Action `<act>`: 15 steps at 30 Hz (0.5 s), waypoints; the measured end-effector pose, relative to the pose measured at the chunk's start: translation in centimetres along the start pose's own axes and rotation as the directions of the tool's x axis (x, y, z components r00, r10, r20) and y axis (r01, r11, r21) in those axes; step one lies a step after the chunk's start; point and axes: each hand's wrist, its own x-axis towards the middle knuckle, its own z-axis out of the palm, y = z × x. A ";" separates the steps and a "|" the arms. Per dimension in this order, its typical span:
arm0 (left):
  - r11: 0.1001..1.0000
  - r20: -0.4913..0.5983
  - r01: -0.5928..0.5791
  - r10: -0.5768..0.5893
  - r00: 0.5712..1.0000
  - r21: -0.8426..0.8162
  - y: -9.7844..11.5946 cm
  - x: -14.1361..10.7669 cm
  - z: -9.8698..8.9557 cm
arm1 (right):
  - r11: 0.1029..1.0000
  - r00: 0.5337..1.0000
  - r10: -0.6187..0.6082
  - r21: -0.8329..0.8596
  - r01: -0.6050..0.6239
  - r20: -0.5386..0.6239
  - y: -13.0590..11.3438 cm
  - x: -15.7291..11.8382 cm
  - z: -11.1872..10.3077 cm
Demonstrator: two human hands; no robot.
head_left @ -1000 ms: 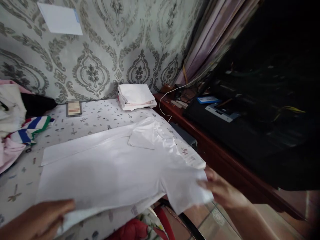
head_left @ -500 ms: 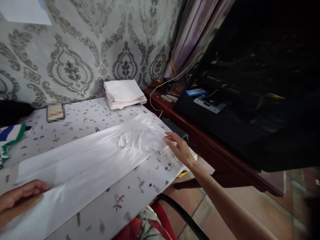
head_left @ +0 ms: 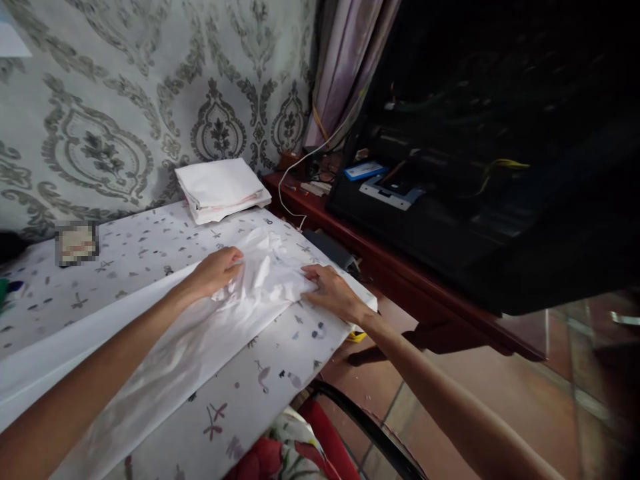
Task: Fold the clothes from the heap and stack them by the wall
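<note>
A long strip of thin white cloth (head_left: 170, 373), which looks like a folded garment, stretches diagonally across the table. Its far right end is bunched into wrinkles. My left hand (head_left: 219, 270) is on the far side of that bunched part, its fingers curled onto the fabric. At the right end, my right hand (head_left: 330, 290) has its fingertips and thumb around the edge of the cloth. The wrinkled section lies between both hands. What kind of garment it is, I cannot tell.
A stack of folded white cloth (head_left: 223, 189) sits at the table's back corner. A blurred small box (head_left: 77, 243) stands by the wall. To the right is a dark red wooden desk (head_left: 375, 263) with a large black panel (head_left: 475, 220) and a white cable (head_left: 283, 190). A black curved bar (head_left: 370, 427) is below.
My left hand has moved from the near left end of the cloth to its wrinkled far end. My right hand stays at the right end. The view has turned slightly rightward.
</note>
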 end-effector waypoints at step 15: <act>0.856 -0.149 0.095 -0.196 0.969 -0.508 -3.8 3.6 0.5 | 0.988 0.998 -0.062 0.140 0.059 0.017 1.9 1.4 -1.0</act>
